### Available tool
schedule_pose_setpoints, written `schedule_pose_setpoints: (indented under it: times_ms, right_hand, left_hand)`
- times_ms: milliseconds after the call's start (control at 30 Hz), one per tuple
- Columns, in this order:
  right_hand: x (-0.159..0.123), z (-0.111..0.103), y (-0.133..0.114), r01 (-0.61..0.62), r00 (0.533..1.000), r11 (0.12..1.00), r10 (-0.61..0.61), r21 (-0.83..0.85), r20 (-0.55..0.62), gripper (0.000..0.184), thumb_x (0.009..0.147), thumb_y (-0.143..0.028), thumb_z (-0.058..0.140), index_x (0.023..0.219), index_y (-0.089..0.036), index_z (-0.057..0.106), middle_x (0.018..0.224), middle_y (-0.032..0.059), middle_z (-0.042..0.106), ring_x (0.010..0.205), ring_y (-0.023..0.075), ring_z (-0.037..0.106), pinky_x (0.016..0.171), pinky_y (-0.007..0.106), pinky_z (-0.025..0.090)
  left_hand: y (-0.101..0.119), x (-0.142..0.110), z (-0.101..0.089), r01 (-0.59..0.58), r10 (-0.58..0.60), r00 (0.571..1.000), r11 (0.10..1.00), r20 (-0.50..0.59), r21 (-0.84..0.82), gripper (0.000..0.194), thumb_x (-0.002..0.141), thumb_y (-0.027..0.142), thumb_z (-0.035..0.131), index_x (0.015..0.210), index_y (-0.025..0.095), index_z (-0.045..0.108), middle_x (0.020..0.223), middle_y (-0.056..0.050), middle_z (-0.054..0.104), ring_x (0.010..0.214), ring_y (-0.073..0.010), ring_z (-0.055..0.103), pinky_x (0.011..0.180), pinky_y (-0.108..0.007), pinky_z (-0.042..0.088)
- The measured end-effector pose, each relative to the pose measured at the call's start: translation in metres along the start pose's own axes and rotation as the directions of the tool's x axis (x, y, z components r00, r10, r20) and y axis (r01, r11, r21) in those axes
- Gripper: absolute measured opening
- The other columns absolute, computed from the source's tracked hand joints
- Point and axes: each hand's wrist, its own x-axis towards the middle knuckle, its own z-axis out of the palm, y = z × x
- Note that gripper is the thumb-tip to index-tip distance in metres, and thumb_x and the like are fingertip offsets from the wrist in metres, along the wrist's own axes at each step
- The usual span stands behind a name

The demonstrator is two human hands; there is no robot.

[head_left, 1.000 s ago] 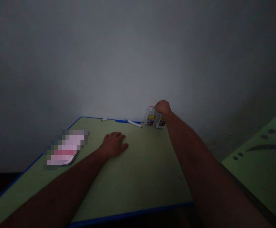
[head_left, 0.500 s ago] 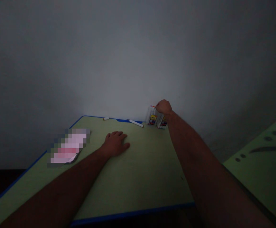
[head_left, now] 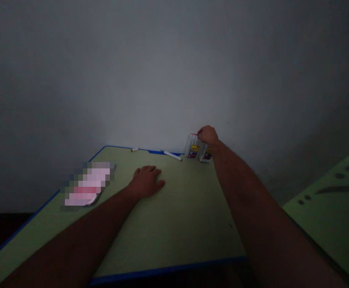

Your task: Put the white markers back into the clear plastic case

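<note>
My left hand lies flat on the pale green tabletop, fingers spread, holding nothing. At the far edge, two clear plastic cases stand upright near the wall. The left marker case has a yellow and dark label, with coloured marker caps at its top. My right hand is closed, its fingertips at the top of that case; what they pinch is hidden. Below the hand is the second marker case, partly covered by my wrist. An uncapped white marker lies left of the cases.
A white cap lies at the back edge, left of the marker. A phone-like flat object, blurred by pixels, rests on the left side. A grey wall rises behind the table. Another green surface with dark marks slants at the right.
The view has shifted slightly, so everything sits a little further right. My right fingertips have lifted or turned slightly at the case top, baring more caps. My left hand stays flat.
</note>
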Motion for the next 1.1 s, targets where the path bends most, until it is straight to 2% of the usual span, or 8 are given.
schedule_pose_setpoints:
  times_ms: [100,333,533,667,767,867,967,1100]
  right_hand:
    - [0.001,0.000,0.000,0.012,0.999,0.996,-0.009,-0.087,0.038,0.028,0.075,-0.010,0.067,0.099,-0.014,0.080,0.107,0.0155,0.075,0.105,0.0287,0.070,0.095,0.039,0.054]
    - [-0.002,-0.003,-0.001,-0.013,0.999,0.997,0.016,-0.074,0.038,0.025,0.077,-0.010,0.066,0.098,-0.014,0.080,0.105,0.0151,0.076,0.103,0.0271,0.071,0.092,0.038,0.055]
    - [-0.007,-0.008,-0.003,-0.062,0.998,0.998,0.062,-0.001,-0.004,0.023,0.076,-0.012,0.068,0.096,-0.016,0.080,0.104,0.0141,0.076,0.102,0.0261,0.070,0.092,0.036,0.053]
    - [-0.014,-0.013,-0.009,-0.065,0.990,0.995,0.074,0.080,-0.117,0.023,0.080,-0.013,0.063,0.096,-0.016,0.079,0.104,0.0128,0.076,0.100,0.0238,0.070,0.091,0.033,0.052]
    - [-0.028,-0.014,-0.017,-0.019,0.977,0.989,0.050,0.147,-0.210,0.022,0.084,-0.016,0.059,0.095,-0.016,0.078,0.101,0.0107,0.076,0.096,0.0212,0.069,0.090,0.030,0.051]
    - [-0.050,-0.007,-0.026,0.039,0.971,0.980,0.009,0.197,-0.238,0.021,0.086,-0.019,0.059,0.095,-0.015,0.077,0.097,0.0095,0.076,0.092,0.0199,0.069,0.088,0.029,0.050]
    - [-0.078,0.009,-0.034,0.053,0.979,0.972,-0.005,0.231,-0.203,0.022,0.088,-0.024,0.057,0.095,-0.015,0.077,0.094,0.0078,0.076,0.086,0.0182,0.068,0.084,0.027,0.049]
    - [-0.117,0.037,-0.043,0.063,0.996,0.978,-0.050,0.201,-0.069,0.022,0.089,-0.030,0.058,0.089,-0.017,0.076,0.089,0.0058,0.076,0.084,0.0176,0.068,0.080,0.026,0.049]
  left_hand:
    - [0.000,0.000,-0.001,-0.001,0.001,1.000,1.000,0.002,-0.003,0.059,0.089,0.056,0.048,0.138,0.025,0.059,0.150,-0.012,0.051,0.138,-0.0338,0.044,0.111,-0.054,0.033]
    - [0.000,0.000,0.001,0.007,-0.007,1.000,1.000,-0.008,-0.008,0.060,0.088,0.057,0.049,0.138,0.026,0.059,0.150,-0.012,0.052,0.138,-0.0340,0.044,0.111,-0.055,0.033]
    - [0.000,0.000,0.001,-0.011,0.011,1.000,1.000,-0.015,-0.014,0.060,0.088,0.057,0.048,0.137,0.023,0.060,0.149,-0.014,0.052,0.137,-0.0350,0.045,0.109,-0.056,0.034]
    - [-0.002,0.001,0.001,-0.012,0.012,1.000,1.000,-0.021,-0.012,0.060,0.088,0.057,0.048,0.137,0.024,0.059,0.148,-0.013,0.053,0.137,-0.0342,0.045,0.110,-0.055,0.033]
    - [-0.003,0.001,0.002,-0.009,0.009,1.000,1.000,-0.015,-0.009,0.060,0.088,0.057,0.048,0.137,0.025,0.059,0.149,-0.012,0.052,0.138,-0.0334,0.044,0.110,-0.054,0.034]
    - [-0.002,0.000,0.001,-0.027,0.027,1.000,1.000,-0.017,-0.006,0.059,0.089,0.058,0.047,0.136,0.025,0.060,0.148,-0.012,0.054,0.136,-0.0333,0.047,0.109,-0.053,0.035]
    - [-0.001,0.000,0.000,-0.024,0.024,0.999,1.000,-0.022,-0.010,0.059,0.090,0.059,0.046,0.136,0.024,0.060,0.147,-0.013,0.054,0.136,-0.0335,0.047,0.108,-0.053,0.036]
    - [-0.004,0.002,-0.003,0.032,-0.032,0.999,0.999,-0.032,0.026,0.058,0.090,0.060,0.046,0.134,0.024,0.061,0.148,-0.014,0.052,0.136,-0.0342,0.045,0.109,-0.054,0.035]
